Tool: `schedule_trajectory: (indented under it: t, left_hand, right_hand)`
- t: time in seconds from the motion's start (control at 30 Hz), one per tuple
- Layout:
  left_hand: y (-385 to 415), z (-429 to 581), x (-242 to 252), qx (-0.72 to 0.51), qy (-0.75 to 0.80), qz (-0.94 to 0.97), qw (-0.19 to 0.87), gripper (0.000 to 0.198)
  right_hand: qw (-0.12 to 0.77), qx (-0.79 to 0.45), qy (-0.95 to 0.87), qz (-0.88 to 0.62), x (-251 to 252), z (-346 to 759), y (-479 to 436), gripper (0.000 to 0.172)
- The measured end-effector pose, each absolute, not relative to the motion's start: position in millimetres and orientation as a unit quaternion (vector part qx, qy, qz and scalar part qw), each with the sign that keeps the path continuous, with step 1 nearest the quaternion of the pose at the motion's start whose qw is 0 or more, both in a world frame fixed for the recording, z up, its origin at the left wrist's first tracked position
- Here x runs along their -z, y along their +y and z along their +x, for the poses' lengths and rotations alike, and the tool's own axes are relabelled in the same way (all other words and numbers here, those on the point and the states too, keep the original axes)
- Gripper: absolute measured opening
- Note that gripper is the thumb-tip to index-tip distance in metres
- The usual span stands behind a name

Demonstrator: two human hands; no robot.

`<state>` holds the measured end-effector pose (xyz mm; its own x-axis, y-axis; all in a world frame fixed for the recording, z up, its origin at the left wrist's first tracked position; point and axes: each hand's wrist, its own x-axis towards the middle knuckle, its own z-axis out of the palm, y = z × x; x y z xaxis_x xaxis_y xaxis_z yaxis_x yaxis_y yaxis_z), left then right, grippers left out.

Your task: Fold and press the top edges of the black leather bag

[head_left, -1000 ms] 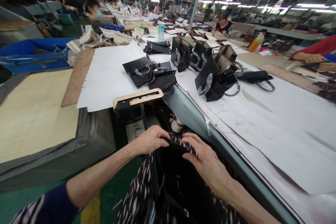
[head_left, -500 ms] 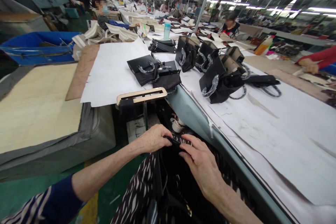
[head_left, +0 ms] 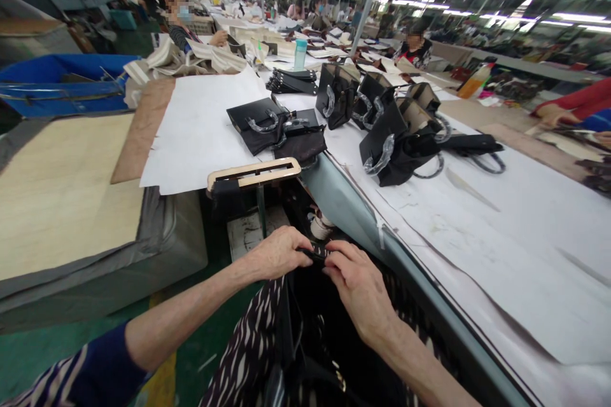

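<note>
A black handbag [head_left: 308, 305] lies on my lap, over patterned dark trousers [head_left: 245, 346]. My left hand [head_left: 279, 253] pinches its far top edge between thumb and fingers. Just to the right, my right hand [head_left: 357, 289] grips the same edge, its fingertips close to those of the left. Gold-coloured metal [head_left: 340, 376] shows low on the bag, near a strip of clear plastic. The bag's inside is too dark to make out. Past my hands, a white thread spool [head_left: 321, 227] sits below table height.
Several black handbags [head_left: 398, 146] with plastic-wrapped handles stand or lie on the white-covered table [head_left: 506, 229]. A slotted wooden frame [head_left: 255, 173] on a post is straight ahead. Left are a padded bench [head_left: 67, 191] and a blue tub [head_left: 62, 86]. Co-workers sit farther back; a red-sleeved arm [head_left: 575, 105] is at right.
My right fingers have drawn in closer along the bag's edge, while my left hand keeps its pinch. The view has shifted slightly. A co-worker at the back left has raised a hand.
</note>
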<state>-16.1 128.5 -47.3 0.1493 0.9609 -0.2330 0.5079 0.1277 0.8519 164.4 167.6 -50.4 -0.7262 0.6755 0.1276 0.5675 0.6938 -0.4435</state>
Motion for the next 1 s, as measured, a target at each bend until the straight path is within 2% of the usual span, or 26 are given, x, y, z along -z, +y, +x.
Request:
schedule_trajectory:
  t: [0.3, 0.47, 0.6, 0.8, 1.0]
  left_hand:
    - [128.7, -16.7, 49.8, -0.228, 0.613, 0.624, 0.427, 0.015]
    - [128.8, -16.2, 49.8, -0.225, 0.616, 0.627, 0.421, 0.016]
    - [128.8, -14.7, 46.5, -0.224, 0.623, 0.618, 0.423, 0.018]
    - [129.2, -11.9, 42.3, -0.246, 0.613, 0.617, 0.427, 0.019]
    - [128.8, -12.3, 47.9, -0.238, 0.619, 0.621, 0.418, 0.019]
  right_hand:
    - [0.161, -0.245, -0.882, -0.369, 54.9, 166.0, 172.6, 0.012]
    - [0.179, -0.243, -0.881, -0.364, 52.2, 166.1, 174.3, 0.010]
    - [0.204, -0.222, -0.887, -0.349, 54.8, 168.4, 172.2, 0.014]
    - [0.177, -0.101, -0.935, -0.291, 53.2, 168.6, 169.1, 0.018]
    - [0.138, -0.134, -0.941, -0.280, 49.8, 164.0, 171.6, 0.018]
